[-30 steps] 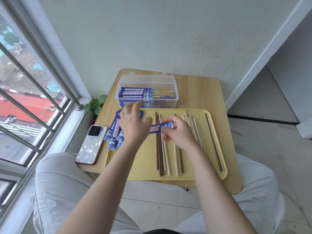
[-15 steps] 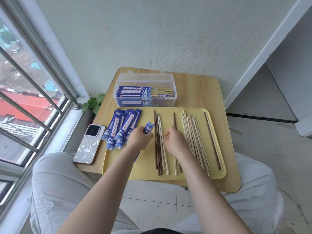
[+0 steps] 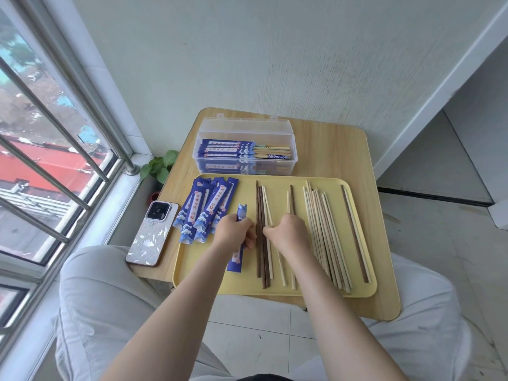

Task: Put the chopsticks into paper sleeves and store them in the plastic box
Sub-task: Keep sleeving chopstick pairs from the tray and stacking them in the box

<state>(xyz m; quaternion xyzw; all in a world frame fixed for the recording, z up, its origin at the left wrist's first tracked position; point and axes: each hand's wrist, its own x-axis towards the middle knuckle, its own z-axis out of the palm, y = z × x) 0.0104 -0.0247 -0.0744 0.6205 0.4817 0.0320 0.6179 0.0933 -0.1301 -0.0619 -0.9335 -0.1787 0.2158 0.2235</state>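
Left hand (image 3: pixel 235 232) grips one blue paper sleeve (image 3: pixel 238 244). Right hand (image 3: pixel 288 231) pinches pale chopstick (image 3: pixel 268 215) beside three dark chopsticks (image 3: pixel 261 210). Plastic box (image 3: pixel 246 145) holds sleeved pairs.

Blue paper sleeve (image 3: pixel 238 240) upright over tray; loose chopsticks (image 3: pixel 324 235) alongside; sleeved pairs in plastic box (image 3: pixel 247 127).

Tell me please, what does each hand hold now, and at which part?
The left hand grips a blue paper sleeve around its middle. The right hand is curled over the chopsticks, fingers at their middle; whether it grips one cannot be told.
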